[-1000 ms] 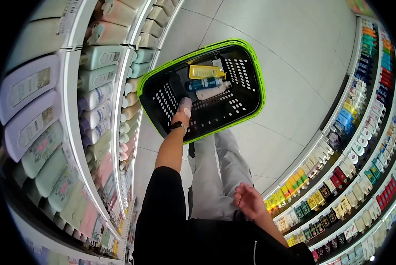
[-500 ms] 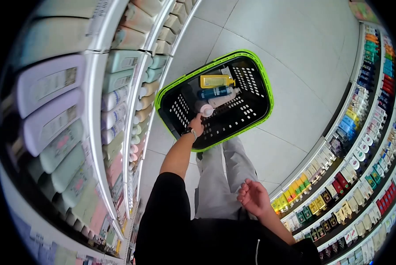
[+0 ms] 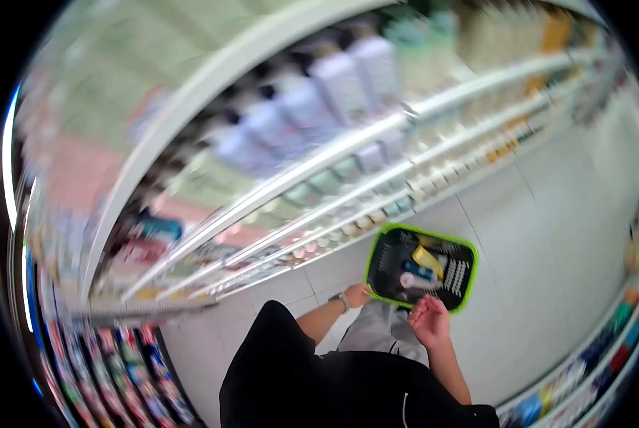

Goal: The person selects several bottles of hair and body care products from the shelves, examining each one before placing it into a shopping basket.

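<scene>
A black basket with a green rim is beyond my legs. Inside it lie a yellow bottle, a dark blue bottle, a pale bottle and a round pinkish item. My left hand, with a watch on its wrist, is beside the basket's near left corner; its fingers are too blurred to make out, and no product shows in it. Palm up, my right hand hovers by the near rim, fingers loosely curled and nothing in them.
Shelves of lilac, green and pink bottles cross the upper left, blurred by motion. Another stocked shelf curves along the lower right, and packed racks stand at the lower left. Pale tiled floor lies right of the basket.
The view has swung round and the shelves fill the upper part. My left hand set a pinkish bottle inside the basket, then came away to its near left corner. My right hand is now nearer the rim.
</scene>
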`<act>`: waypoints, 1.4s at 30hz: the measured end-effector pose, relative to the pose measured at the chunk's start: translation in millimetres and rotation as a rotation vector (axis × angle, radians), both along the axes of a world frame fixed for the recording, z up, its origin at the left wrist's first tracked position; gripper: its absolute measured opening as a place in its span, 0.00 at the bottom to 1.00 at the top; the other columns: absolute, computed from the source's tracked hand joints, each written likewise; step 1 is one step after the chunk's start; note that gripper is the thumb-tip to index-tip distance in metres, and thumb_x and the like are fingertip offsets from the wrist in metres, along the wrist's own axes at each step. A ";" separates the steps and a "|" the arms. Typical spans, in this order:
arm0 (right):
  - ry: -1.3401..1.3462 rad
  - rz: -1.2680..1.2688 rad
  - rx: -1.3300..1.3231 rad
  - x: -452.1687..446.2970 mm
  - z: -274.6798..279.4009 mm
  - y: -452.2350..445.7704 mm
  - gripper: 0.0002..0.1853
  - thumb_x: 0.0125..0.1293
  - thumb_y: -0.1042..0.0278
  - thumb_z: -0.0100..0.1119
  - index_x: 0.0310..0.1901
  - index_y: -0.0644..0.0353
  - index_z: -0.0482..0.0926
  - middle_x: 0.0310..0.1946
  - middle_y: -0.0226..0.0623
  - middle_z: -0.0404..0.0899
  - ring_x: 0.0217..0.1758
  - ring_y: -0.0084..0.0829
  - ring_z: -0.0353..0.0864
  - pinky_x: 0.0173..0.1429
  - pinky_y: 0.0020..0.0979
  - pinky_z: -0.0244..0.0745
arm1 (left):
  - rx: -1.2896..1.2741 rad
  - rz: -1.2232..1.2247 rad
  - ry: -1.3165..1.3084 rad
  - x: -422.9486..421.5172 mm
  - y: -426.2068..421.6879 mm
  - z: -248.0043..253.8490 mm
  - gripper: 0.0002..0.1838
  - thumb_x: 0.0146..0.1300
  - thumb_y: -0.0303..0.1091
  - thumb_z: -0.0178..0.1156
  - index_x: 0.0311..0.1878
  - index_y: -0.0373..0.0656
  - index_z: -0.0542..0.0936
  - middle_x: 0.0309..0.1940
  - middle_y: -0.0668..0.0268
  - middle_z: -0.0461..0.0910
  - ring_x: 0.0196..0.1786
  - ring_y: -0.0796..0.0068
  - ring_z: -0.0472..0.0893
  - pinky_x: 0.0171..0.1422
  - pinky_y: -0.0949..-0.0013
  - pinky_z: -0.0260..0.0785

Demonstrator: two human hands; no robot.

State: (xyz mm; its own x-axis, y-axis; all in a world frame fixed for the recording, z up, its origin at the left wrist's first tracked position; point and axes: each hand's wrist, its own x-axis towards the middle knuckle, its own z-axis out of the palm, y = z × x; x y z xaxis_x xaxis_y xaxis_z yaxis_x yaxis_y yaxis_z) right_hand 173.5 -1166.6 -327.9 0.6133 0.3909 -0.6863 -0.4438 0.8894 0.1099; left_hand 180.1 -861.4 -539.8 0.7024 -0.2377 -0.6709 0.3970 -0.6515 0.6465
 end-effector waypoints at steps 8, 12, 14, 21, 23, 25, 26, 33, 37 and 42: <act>-0.230 0.434 0.142 22.3 41.0 51.4 0.06 0.68 0.63 0.55 0.35 0.52 0.80 0.31 0.25 0.81 0.33 0.25 0.76 0.40 0.29 0.72 | -0.081 0.584 -0.119 -120.7 13.3 75.4 0.11 0.66 0.33 0.60 0.49 0.40 0.80 0.35 0.63 0.85 0.32 0.76 0.82 0.37 0.70 0.76; -0.248 0.655 0.170 3.3 63.2 92.6 0.04 0.66 0.65 0.57 0.35 0.51 0.80 0.30 0.25 0.79 0.33 0.26 0.74 0.38 0.29 0.69 | 0.009 0.734 -0.218 -196.2 13.0 83.0 0.09 0.67 0.33 0.59 0.47 0.41 0.79 0.35 0.63 0.85 0.32 0.77 0.83 0.36 0.70 0.76; -0.292 0.758 0.142 -11.8 70.0 110.8 0.04 0.66 0.64 0.57 0.35 0.51 0.79 0.30 0.25 0.78 0.33 0.26 0.73 0.38 0.29 0.68 | -0.074 0.909 -0.214 -228.5 11.1 86.5 0.09 0.68 0.33 0.58 0.48 0.42 0.79 0.35 0.62 0.85 0.32 0.76 0.83 0.36 0.70 0.76; -0.366 0.991 0.106 -77.7 84.9 145.0 0.05 0.66 0.63 0.57 0.36 0.51 0.79 0.32 0.26 0.78 0.33 0.26 0.73 0.39 0.29 0.68 | -0.233 1.193 -0.411 -322.4 -9.5 115.5 0.12 0.72 0.38 0.56 0.51 0.41 0.79 0.40 0.62 0.85 0.36 0.75 0.83 0.38 0.70 0.75; -0.373 1.041 0.074 -102.5 80.4 146.0 0.07 0.66 0.60 0.57 0.38 0.52 0.79 0.33 0.27 0.79 0.33 0.27 0.73 0.39 0.30 0.69 | -0.275 1.277 -0.440 -343.5 -20.2 138.2 0.13 0.73 0.39 0.55 0.53 0.41 0.78 0.41 0.62 0.84 0.38 0.75 0.83 0.40 0.71 0.76; -0.365 1.069 0.029 -130.4 80.3 141.0 0.09 0.66 0.58 0.57 0.39 0.53 0.79 0.34 0.28 0.79 0.34 0.29 0.74 0.40 0.31 0.70 | -0.362 1.359 -0.430 -365.1 -29.9 155.6 0.14 0.74 0.39 0.54 0.54 0.42 0.78 0.42 0.63 0.84 0.39 0.75 0.83 0.42 0.71 0.76; -0.385 1.109 0.071 -143.1 77.9 134.7 0.13 0.66 0.55 0.57 0.46 0.54 0.78 0.38 0.32 0.80 0.37 0.33 0.76 0.42 0.35 0.72 | -0.374 1.389 -0.448 -374.8 -35.6 160.8 0.14 0.74 0.39 0.54 0.54 0.41 0.78 0.42 0.63 0.84 0.39 0.75 0.83 0.43 0.71 0.76; -0.399 1.233 0.087 -236.4 76.2 90.3 0.19 0.69 0.52 0.52 0.57 0.52 0.74 0.52 0.35 0.77 0.47 0.36 0.78 0.50 0.39 0.73 | -0.399 1.406 -0.478 -447.5 -92.4 197.5 0.13 0.75 0.34 0.51 0.56 0.39 0.76 0.42 0.61 0.84 0.40 0.74 0.83 0.44 0.70 0.75; -0.389 1.321 0.024 -271.6 69.2 71.7 0.19 0.72 0.53 0.50 0.58 0.52 0.76 0.52 0.33 0.81 0.50 0.35 0.80 0.50 0.39 0.74 | -0.391 1.371 -0.473 -481.7 -121.7 202.4 0.13 0.75 0.32 0.50 0.57 0.38 0.76 0.42 0.60 0.84 0.40 0.72 0.83 0.44 0.68 0.76; -0.475 1.362 0.005 -282.6 79.1 68.2 0.19 0.72 0.53 0.51 0.60 0.51 0.73 0.53 0.30 0.77 0.51 0.31 0.79 0.50 0.36 0.73 | -0.190 1.248 -0.571 -503.8 -136.7 195.4 0.13 0.75 0.31 0.47 0.55 0.37 0.77 0.39 0.59 0.84 0.37 0.72 0.84 0.43 0.68 0.76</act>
State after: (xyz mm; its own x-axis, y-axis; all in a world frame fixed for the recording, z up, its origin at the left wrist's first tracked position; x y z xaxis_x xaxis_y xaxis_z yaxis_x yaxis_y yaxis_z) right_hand -109.1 -1098.5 -248.8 -0.0658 0.8492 -0.5239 -0.9262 -0.2473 -0.2846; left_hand -323.7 -998.1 -344.4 0.6791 0.6901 -0.2502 0.2995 0.0507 0.9527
